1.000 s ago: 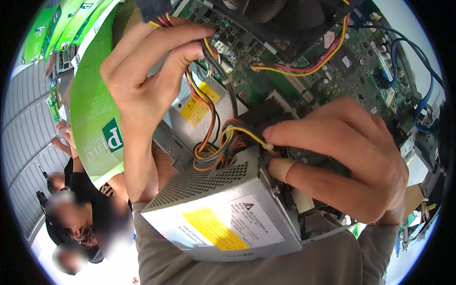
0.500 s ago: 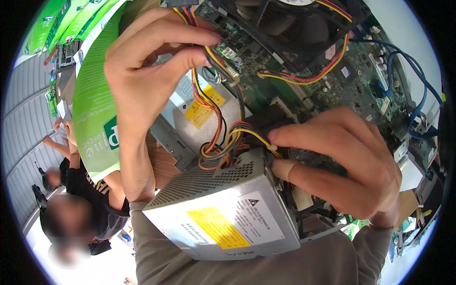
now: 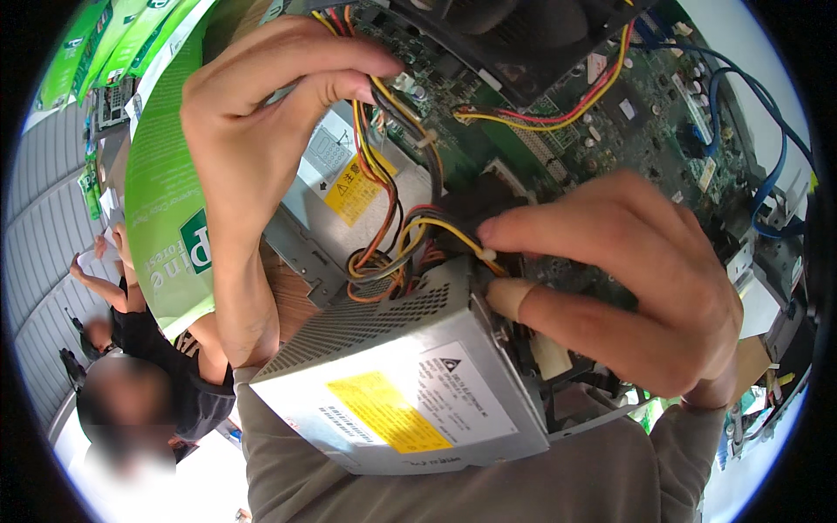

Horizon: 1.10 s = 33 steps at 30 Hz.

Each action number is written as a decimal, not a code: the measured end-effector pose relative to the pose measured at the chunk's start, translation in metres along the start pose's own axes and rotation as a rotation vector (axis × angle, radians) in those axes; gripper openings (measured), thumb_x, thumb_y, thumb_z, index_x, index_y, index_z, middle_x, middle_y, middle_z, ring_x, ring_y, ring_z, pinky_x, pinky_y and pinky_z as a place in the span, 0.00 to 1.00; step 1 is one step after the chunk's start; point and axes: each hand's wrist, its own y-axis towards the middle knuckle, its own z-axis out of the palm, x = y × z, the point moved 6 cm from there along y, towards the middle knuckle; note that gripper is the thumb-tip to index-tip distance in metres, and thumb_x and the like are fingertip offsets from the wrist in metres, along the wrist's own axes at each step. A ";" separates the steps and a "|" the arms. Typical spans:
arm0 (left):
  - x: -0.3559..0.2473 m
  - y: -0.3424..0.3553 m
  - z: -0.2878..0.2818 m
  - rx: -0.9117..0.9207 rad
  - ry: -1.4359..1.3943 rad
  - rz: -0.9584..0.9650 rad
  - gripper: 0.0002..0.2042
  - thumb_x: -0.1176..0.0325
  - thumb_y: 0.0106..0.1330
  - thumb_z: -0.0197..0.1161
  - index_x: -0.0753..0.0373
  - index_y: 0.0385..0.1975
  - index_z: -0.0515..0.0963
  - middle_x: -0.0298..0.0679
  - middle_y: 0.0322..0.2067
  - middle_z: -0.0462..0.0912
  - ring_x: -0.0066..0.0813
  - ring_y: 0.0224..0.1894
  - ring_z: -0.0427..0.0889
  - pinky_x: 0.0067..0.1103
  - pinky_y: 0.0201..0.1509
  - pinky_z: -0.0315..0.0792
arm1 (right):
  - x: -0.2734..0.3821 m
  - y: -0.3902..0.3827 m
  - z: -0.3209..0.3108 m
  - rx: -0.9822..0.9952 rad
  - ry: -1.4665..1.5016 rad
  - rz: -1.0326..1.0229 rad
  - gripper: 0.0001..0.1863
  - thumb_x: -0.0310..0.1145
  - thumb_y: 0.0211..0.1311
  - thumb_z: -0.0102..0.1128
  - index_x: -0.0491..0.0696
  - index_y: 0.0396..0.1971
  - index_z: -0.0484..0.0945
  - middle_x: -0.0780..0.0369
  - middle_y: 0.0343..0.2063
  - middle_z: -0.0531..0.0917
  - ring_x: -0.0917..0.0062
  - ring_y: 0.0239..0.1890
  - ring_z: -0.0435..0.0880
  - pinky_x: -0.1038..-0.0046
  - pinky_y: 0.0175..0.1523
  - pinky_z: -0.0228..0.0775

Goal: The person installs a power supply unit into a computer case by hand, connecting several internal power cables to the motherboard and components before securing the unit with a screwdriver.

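Pinching power cables point(image 3: 433, 166) in the left hand point(image 3: 248, 113), with the right hand point(image 3: 623, 283) at the corner of a tilted power supply point(image 3: 392, 392).
Grasping the dark bundle between left thumb and forefinger; with the right fingers bent around a yellow-and-black wire loop point(image 3: 462, 235) by a white cable tie point(image 3: 489, 255), cannot tell whether gripping firmly. Judged partway: cables lifted and spread, but not let go or parted from the power supply, with coils lying at the vents; cannot make out plugs at the far ends. As to the power supply, set tilted at the near edge of the motherboard point(image 3: 610, 131), before the grey-brown shirt point(image 3: 593, 471): boxy, bare silvery metal, perforated along one face, bearing white and yellow labels. Farther out: a black cooling fan point(image 3: 514, 39) toward the motherboard's far edge, a blue cable point(image 3: 712, 113) toward the right edge.
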 end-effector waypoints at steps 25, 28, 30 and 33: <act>0.017 -0.005 0.006 -0.143 -0.182 -0.112 0.07 0.83 0.52 0.71 0.69 0.32 0.86 0.39 0.30 0.86 0.20 0.31 0.80 0.14 0.32 0.69 | -0.006 -0.002 0.001 -0.022 -0.051 -0.040 0.15 0.33 0.35 0.68 0.43 0.27 0.84 0.55 0.37 0.86 0.71 0.28 0.81 0.78 0.21 0.70; 0.015 -0.008 0.006 -0.154 -0.152 -0.178 0.07 0.83 0.51 0.72 0.69 0.31 0.86 0.39 0.30 0.86 0.21 0.31 0.81 0.14 0.34 0.70 | -0.007 -0.002 0.000 -0.049 -0.049 -0.049 0.14 0.33 0.35 0.68 0.43 0.27 0.84 0.56 0.37 0.86 0.71 0.28 0.81 0.78 0.21 0.70; 0.015 -0.010 0.007 -0.167 -0.162 -0.202 0.07 0.83 0.52 0.71 0.69 0.31 0.86 0.39 0.29 0.86 0.22 0.31 0.81 0.15 0.34 0.70 | -0.007 -0.001 0.001 -0.014 -0.044 -0.047 0.14 0.33 0.35 0.68 0.43 0.27 0.84 0.55 0.37 0.86 0.71 0.27 0.81 0.78 0.22 0.71; 0.018 -0.012 0.008 -0.150 -0.141 -0.199 0.06 0.84 0.53 0.70 0.69 0.30 0.85 0.39 0.28 0.85 0.24 0.31 0.81 0.16 0.36 0.71 | -0.010 -0.004 0.003 -0.078 -0.001 -0.090 0.14 0.32 0.36 0.68 0.41 0.27 0.84 0.53 0.37 0.85 0.70 0.27 0.81 0.76 0.22 0.73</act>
